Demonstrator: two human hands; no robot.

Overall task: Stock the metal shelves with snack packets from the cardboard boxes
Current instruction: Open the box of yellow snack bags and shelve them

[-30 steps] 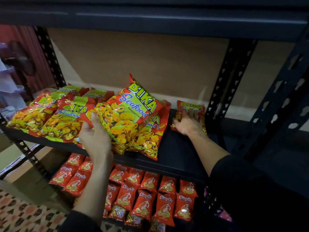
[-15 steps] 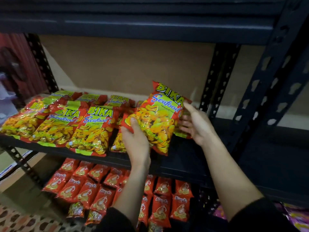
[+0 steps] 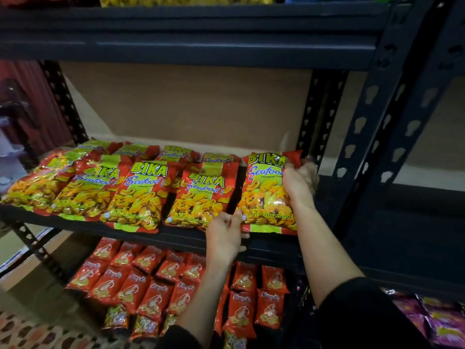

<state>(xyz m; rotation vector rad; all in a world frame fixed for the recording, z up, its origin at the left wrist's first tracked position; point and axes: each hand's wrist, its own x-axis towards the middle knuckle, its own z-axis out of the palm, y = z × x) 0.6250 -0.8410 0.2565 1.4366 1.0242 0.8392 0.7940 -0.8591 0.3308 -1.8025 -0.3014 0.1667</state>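
Lifted a moment ago, the BIKA Seafood packet (image 3: 266, 195) now lies at the right end of the packet row (image 3: 141, 192) on the metal shelf (image 3: 176, 239), the left hand (image 3: 224, 238) pinching its lower corner and the right hand (image 3: 299, 182) with fingers curled round its top edge, so it seems nearly placed.

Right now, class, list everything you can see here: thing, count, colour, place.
rack: one, black metal, fills the view.
Bika packets: four in front, more behind, red-yellow-green, middle shelf.
end packet: one, same colours, right end of that row.
small packets: many, red, lower shelf.
purple packets: several, bottom right.
yellow packets: count unclear, top shelf.
left hand: pinches end packet, bottom-left corner.
right hand: grips its top-right corner.
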